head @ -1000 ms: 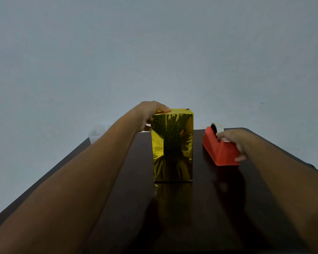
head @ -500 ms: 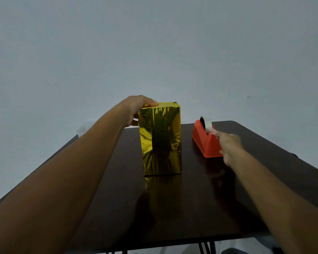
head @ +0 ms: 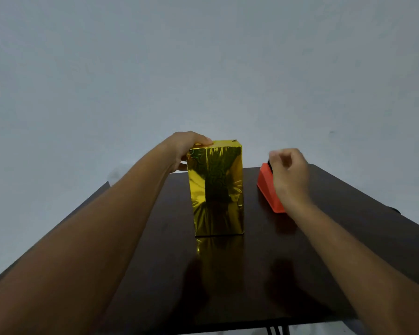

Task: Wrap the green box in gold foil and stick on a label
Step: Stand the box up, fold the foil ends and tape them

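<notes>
Standing upright near the middle of the dark table (head: 348, 226), the foil-wrapped box (head: 215, 189) is fully covered in gold. The left hand (head: 186, 148) grips its upper left corner, fingers curled over the top edge and thumb against the side. The right hand (head: 289, 172) is raised with curled fingers in front of the red tape dispenser (head: 266, 187), well right of the box (whether it pinches tape cannot be told; the hand is blurred).
</notes>
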